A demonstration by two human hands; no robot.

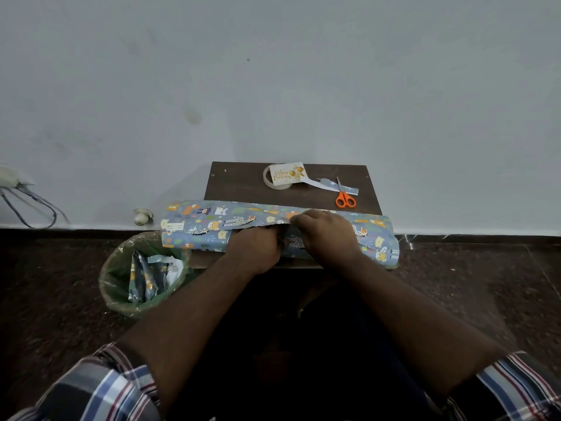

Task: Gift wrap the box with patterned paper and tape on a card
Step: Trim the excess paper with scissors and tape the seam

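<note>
Dark speckled floor [473, 287] runs under us to a pale wall [273, 71], and a small brown surface [239, 183] stands against that wall. Nearest are our plaid sleeves [100, 387] and bare forearms. Left of our knees sits a bin [115, 278] lined with plastic, with paper scraps inside. On the near half of the surface lies the paper [206, 226], blue with cartoon animals, folded over what we take to be the box, which is fully covered. Our left hand [253, 249] and right hand [326, 233] meet at the middle seam, fingers curled down onto the paper's overlapping edges; whether they pinch or only press, we cannot tell. Farther back lie orange scissors [344, 196] on the right, a paper strip [328, 185] beside them, and a birthday card [286, 173] resting on a tape roll [268, 180].
</note>
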